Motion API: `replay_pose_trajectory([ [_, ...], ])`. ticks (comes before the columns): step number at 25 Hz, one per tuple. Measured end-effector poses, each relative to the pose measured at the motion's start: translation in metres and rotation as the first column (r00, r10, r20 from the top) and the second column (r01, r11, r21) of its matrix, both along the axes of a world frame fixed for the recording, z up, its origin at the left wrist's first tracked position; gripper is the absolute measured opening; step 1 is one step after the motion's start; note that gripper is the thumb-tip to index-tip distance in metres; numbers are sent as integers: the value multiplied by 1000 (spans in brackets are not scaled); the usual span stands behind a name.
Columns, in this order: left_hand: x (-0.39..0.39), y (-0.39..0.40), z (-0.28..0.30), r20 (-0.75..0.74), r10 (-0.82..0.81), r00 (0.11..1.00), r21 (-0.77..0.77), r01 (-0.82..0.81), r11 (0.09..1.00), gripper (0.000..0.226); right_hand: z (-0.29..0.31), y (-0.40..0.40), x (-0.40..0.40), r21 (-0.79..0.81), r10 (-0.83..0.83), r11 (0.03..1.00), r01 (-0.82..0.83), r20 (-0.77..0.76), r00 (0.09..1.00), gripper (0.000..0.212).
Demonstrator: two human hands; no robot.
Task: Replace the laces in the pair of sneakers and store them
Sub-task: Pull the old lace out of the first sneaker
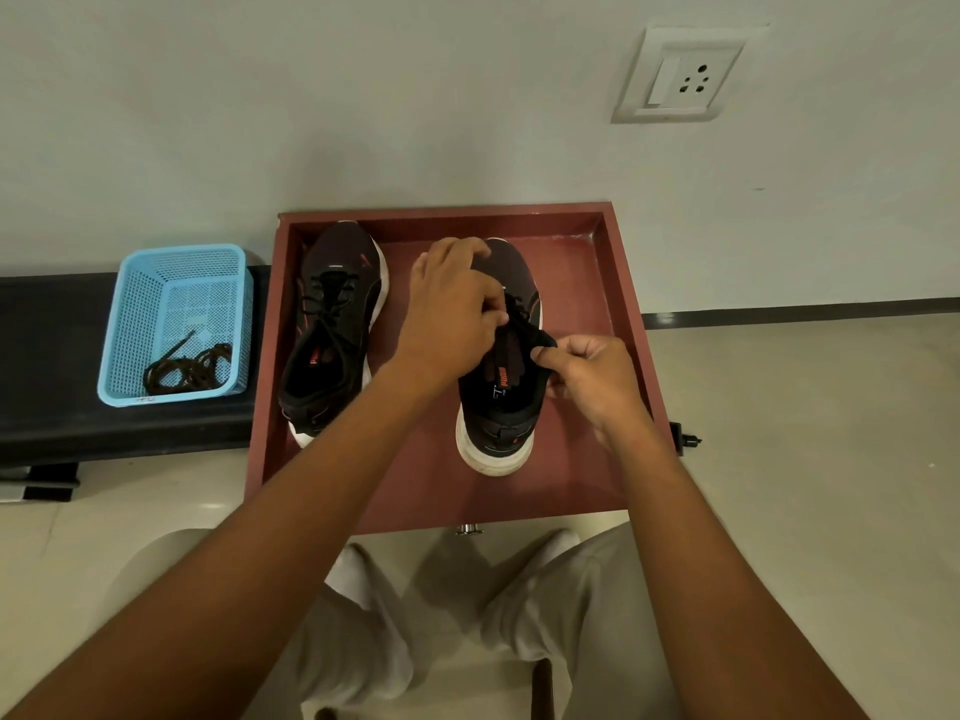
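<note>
Head view — blue basket [176, 283] left of tray [618, 283], coiled laces [189, 367] inside.

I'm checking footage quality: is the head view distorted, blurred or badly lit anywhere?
Head view: wide-angle bending skews the wall socket and red tray; light is soft and dim, so the black laces under the left hand and right hand barely show against the sneaker; forearms near the lens look stretched.
</note>
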State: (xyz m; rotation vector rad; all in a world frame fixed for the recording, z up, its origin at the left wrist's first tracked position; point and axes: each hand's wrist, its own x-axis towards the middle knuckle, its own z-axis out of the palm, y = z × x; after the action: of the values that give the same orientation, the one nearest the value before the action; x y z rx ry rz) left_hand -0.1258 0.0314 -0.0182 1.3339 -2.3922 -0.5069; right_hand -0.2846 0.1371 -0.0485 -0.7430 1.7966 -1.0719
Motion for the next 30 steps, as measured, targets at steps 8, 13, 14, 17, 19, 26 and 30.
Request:
replay_pose_trajectory([
  [8, 34, -25, 22, -252, 288, 924, 125, -264, 956, 8, 1, 1, 1, 9, -3, 1000, 3, -19, 1000, 17],
  [13, 33, -54, 10, -239, 450, 860, 215, -405, 889, 19, 2, 2, 1, 15, 12, 1000, -11, -57, 998, 21],
  [14, 33, -59, 6, -224, 473, 852, 241, -421, 874, 17, 2, 2, 1, 15, 15, 1000, -14, -60, 998, 22],
  [17, 34, -65, -2, -168, 504, 847, 334, -433, 837, 23, 5, 2, 3, 21, 12, 1000, -11, -72, 997, 22],
  [19, 34, -62, -6, -147, 496, 856, 380, -415, 827, 53, 6, 1, 3, 25, 13, 1000, -11, -83, 996, 21],
  [26, 44, 18, 8, -260, 427, 866, 405, -304, 862, 14, 12, 2, 8, 25, 48, 999, -44, -189, 981, 11],
  [30, 46, 41, 6, -274, 415, 868, 500, -240, 832, 21, 19, -3, 13, 12, 69, 998, -68, -315, 947, 16],
])
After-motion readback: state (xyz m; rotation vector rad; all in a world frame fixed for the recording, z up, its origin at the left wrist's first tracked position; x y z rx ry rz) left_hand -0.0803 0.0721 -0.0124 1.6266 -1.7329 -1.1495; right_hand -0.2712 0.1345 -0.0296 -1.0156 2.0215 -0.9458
